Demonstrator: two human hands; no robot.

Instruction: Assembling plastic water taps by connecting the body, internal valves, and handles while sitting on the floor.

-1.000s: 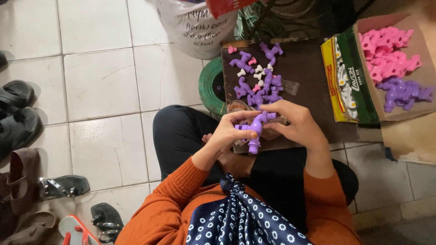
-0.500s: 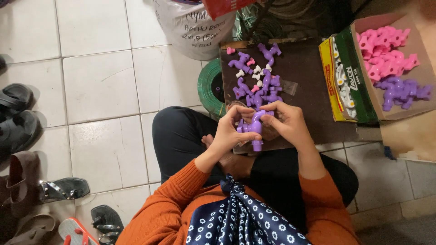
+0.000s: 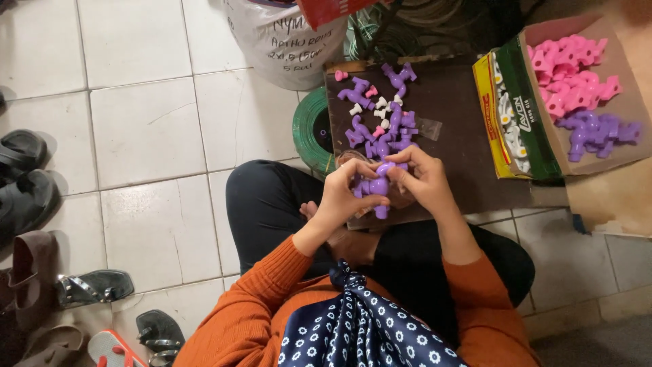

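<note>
- Nearest, at the bottom of the frame, an orange knitted sleeve (image 3: 265, 299) and a navy scarf with white flowers (image 3: 360, 333) are showing, with dark trousers over crossed legs.
- Just above, both hands are meeting at the centre: the left hand (image 3: 343, 197) is curling around a purple plastic piece (image 3: 377, 189) from the left, and the right hand (image 3: 424, 183) is pinching its top, so each hand is closed on that one piece, held just over the near edge of the dark brown board (image 3: 468, 129).
- Judging by this, the piece in hand is only partway done; it is looking smooth, rounded and glossy, like moulded toy plastic.
- Further up the board, a loose pile of purple parts (image 3: 380, 126) with small white and pink bits is still waiting, so plenty seems left.
- Beside the board's left edge, a green coil (image 3: 305, 126) is lying on the pale glazed floor tiles (image 3: 142, 129).
- At the upper right, a cardboard box (image 3: 621, 102) is holding heaps of pink pieces (image 3: 567, 68) and purple pieces (image 3: 598, 129), apparently finished.
- At the left edge, sandals and shoes (image 3: 27, 190) are resting.
</note>
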